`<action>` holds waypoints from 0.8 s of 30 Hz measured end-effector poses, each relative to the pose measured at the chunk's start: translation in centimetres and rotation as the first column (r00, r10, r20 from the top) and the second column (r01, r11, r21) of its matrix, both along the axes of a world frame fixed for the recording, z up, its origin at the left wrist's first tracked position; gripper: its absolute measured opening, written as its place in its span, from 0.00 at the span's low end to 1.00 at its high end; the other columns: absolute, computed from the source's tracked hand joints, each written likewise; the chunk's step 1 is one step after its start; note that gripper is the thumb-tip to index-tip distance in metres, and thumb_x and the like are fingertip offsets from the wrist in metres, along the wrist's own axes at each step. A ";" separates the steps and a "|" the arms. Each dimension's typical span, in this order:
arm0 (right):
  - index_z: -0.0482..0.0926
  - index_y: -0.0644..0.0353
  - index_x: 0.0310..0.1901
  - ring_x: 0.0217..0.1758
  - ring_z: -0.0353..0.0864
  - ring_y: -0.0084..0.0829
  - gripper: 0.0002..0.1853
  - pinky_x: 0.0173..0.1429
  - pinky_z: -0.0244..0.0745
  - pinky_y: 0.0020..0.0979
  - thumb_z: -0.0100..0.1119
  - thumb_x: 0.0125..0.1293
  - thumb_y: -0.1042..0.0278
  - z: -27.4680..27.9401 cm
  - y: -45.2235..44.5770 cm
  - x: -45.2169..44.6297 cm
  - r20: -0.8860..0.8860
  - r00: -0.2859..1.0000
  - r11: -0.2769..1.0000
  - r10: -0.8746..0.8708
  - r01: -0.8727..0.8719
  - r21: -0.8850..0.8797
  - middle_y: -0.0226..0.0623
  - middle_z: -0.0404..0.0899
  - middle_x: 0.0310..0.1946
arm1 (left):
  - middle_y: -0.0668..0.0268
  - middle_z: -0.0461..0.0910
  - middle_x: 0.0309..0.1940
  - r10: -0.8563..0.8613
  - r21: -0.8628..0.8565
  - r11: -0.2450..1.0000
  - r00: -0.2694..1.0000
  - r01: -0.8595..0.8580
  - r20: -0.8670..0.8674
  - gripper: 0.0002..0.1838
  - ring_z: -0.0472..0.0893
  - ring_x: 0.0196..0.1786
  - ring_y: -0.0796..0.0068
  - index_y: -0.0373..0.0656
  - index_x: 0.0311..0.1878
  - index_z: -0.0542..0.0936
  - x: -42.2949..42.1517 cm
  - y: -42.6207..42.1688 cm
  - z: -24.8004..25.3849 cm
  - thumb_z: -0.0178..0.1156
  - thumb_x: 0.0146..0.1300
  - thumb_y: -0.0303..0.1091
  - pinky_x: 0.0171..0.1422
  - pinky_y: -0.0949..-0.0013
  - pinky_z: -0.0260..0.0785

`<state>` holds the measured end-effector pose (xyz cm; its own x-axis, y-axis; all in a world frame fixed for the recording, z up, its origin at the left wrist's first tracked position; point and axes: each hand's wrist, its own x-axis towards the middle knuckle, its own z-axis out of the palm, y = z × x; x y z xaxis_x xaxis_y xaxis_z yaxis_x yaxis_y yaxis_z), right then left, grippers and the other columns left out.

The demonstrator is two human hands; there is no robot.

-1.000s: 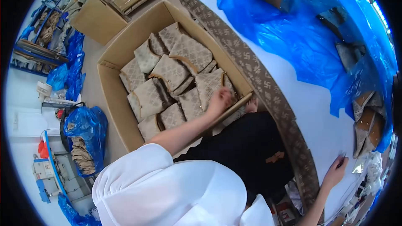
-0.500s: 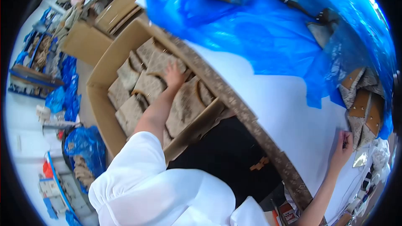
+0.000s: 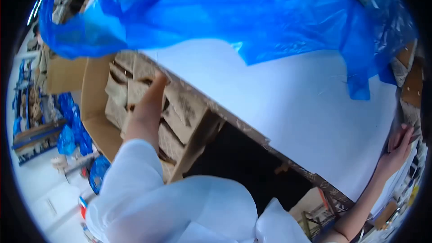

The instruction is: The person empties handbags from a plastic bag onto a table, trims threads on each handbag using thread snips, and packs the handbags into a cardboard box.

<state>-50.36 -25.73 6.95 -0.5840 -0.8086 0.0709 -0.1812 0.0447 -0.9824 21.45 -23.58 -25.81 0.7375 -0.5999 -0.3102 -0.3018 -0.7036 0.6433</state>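
My left hand (image 3: 159,80) reaches over the beige patterned bag pieces (image 3: 182,112) with brown edging, close to the table's edge. Its fingers are blurred and partly out of sight, so their grip is unclear. These pieces lie packed in an open cardboard box (image 3: 95,121) beside the table. At the far right of the white table top (image 3: 315,121), my right hand (image 3: 396,150) has its fingers curled, with something small and dark at them that I cannot make out. Brown and beige bag pieces (image 3: 411,85) lie just beyond that hand.
A large blue plastic sheet (image 3: 270,22) covers the far part of the table. Blue bags (image 3: 74,117) and shelving (image 3: 38,130) stand on the left. Black material (image 3: 243,166) hangs under the table edge, in front of my body.
My view has swung, shifting the box left and the blue sheet nearer. My left hand has gone from spread on the bag pieces to beside the table edge.
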 end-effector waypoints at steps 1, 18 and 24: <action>0.80 0.54 0.36 0.18 0.56 0.07 0.12 0.21 0.44 0.14 0.59 0.70 0.54 0.7 -0.1 -0.6 0.015 0.994 0.993 0.108 -0.107 -0.054 0.15 0.66 0.20 | 0.61 0.61 0.71 -0.083 0.003 0.997 0.996 0.083 0.031 0.31 0.64 0.69 0.47 0.50 0.71 0.64 0.0 0.1 -0.3 0.56 0.65 0.42 0.65 0.47 0.63; 0.75 0.54 0.35 0.19 0.53 0.08 0.13 0.23 0.44 0.15 0.51 0.75 0.56 1.5 0.6 3.0 0.029 0.991 0.990 0.132 -0.130 -0.054 0.16 0.62 0.20 | 0.52 0.75 0.59 -0.696 -0.011 0.647 0.596 0.763 0.400 0.33 0.74 0.59 0.50 0.45 0.63 0.72 0.9 -0.6 1.4 0.66 0.56 0.48 0.61 0.53 0.68; 0.75 0.55 0.34 0.19 0.53 0.09 0.15 0.22 0.44 0.17 0.49 0.76 0.56 1.2 1.6 3.9 -0.006 0.932 0.932 0.362 -0.362 -0.023 0.16 0.59 0.18 | 0.60 0.82 0.51 -0.718 -0.017 0.024 0.006 1.000 -0.696 0.29 0.82 0.51 0.67 0.42 0.59 0.77 -20.4 1.4 35.2 0.67 0.60 0.51 0.55 0.65 0.74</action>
